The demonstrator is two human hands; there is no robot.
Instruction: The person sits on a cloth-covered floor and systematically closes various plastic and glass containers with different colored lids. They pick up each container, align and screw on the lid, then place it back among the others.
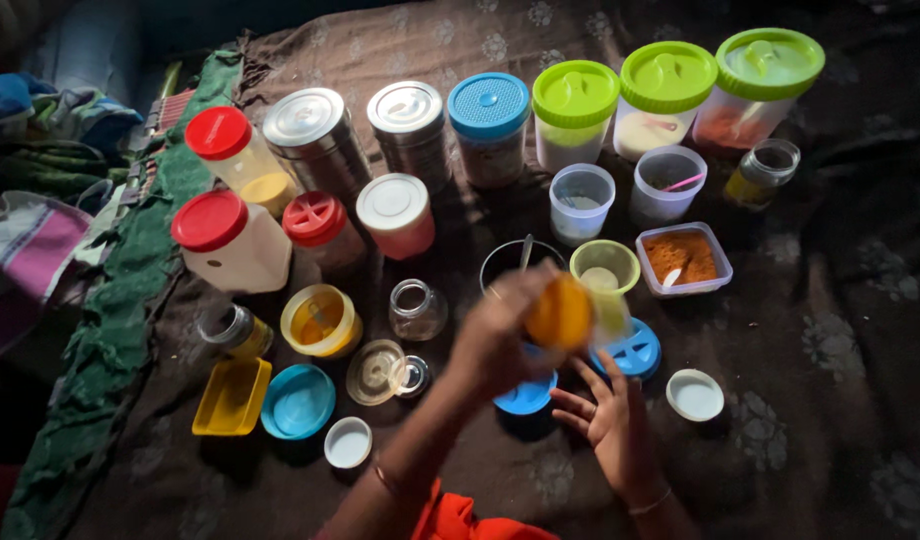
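Two bare hands work over a dark patterned cloth (830,400) crowded with jars, lids and open tubs.

At far left, two clear plastic jars with red screw lids (218,133) stand beside two shiny steel canisters (305,118), with a flat yellow rectangular lid (232,397) and a round turquoise lid (298,401) lying in front. Further along the back row come a blue-lidded jar (489,105) and three lime-green-lidded tubs (668,77). At centre, the left hand (500,335) is raised and motion-blurred, its fingers closed around a round orange-yellow lid-like piece (560,313), held above a blue lid (527,395) on the cloth. Just right, the right hand (608,412) lies open, fingers spread and gripping nothing, its fingertips near another blue slotted lid (635,352). Beyond sit a square clear tub of orange powder (683,258) and a small white lid (695,394).
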